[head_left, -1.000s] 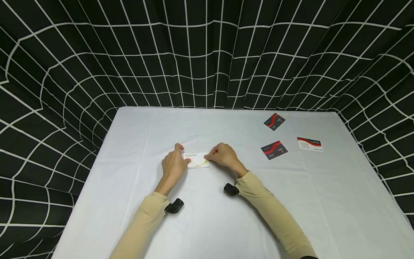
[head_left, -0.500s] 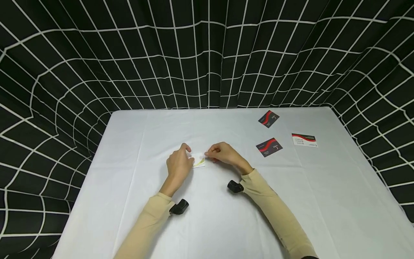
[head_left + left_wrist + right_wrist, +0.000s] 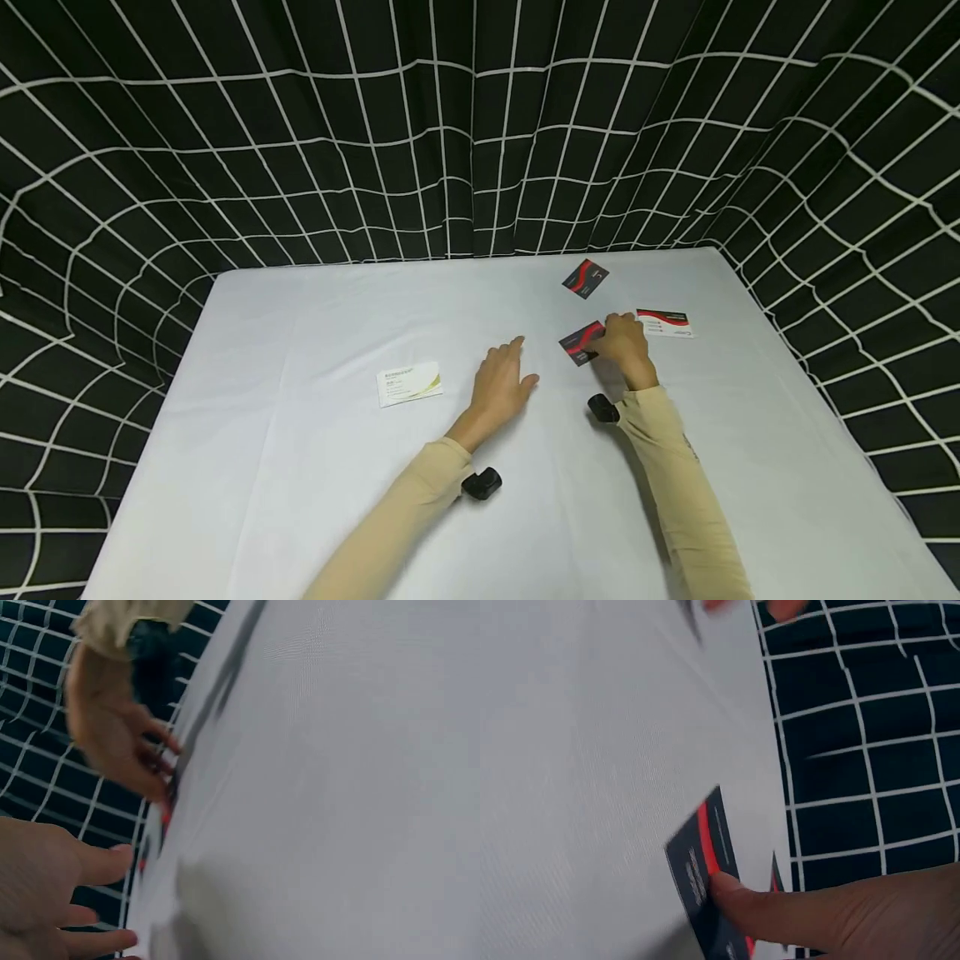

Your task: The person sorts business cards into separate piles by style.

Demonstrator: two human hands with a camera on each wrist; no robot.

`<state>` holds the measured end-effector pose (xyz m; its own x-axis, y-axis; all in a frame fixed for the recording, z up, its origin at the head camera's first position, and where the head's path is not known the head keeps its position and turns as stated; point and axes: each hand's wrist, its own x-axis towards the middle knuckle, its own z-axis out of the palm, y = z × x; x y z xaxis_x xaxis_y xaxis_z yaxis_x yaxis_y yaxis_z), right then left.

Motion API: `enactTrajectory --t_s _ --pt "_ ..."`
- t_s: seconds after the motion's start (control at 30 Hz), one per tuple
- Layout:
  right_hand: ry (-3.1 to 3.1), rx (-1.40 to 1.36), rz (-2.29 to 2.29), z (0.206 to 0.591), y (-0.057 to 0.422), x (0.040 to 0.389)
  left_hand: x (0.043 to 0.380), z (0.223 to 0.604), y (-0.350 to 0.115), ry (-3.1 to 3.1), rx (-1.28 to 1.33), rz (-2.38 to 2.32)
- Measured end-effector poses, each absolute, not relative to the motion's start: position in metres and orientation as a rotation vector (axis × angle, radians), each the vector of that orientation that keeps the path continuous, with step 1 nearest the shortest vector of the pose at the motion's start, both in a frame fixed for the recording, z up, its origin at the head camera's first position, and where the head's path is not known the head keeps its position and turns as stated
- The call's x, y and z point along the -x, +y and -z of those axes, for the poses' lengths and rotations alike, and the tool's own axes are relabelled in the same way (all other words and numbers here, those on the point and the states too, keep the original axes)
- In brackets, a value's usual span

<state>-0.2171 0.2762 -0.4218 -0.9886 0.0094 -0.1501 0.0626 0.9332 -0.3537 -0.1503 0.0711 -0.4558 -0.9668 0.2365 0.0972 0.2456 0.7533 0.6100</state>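
In the head view a black business card (image 3: 579,340) with a red wave lies right of centre, partly covered by my right hand (image 3: 626,346). That hand grips the card, its thumb (image 3: 739,896) on the printed face in the right wrist view; the other fingers are mostly hidden there. My left hand (image 3: 500,387) is over the middle of the table with fingers spread, holding nothing. To its left lies a small stack of white business cards (image 3: 408,383) with a yellow-green curve.
A second black card (image 3: 586,278) with a red wave lies farther back. Right of my right hand is a white, black and red card (image 3: 665,323). White cloth covers the table (image 3: 300,500); a black curtain (image 3: 337,150) with a white grid surrounds its back and sides.
Both hands have left the white card stack and moved right. My right hand has reached the nearer black card; my left hand has spread its fingers. The view has turned slightly right.
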Motion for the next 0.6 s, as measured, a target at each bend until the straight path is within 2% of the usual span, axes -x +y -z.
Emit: enactTrajectory --t_s 0.17,0.37,0.6 --pt "2.884 -0.014 0.538 0.422 0.287 0.221 0.163 0.465 0.107 -2.951 0.511 0.9" --pt "2.908 0.122 0.767 0.433 0.293 0.219 0.164 0.472 0.129 -2.98 0.561 0.811" --pt "2.855 0.323 1.21 0.444 0.302 0.211 0.17 0.469 0.127 -2.655 0.251 1.372"
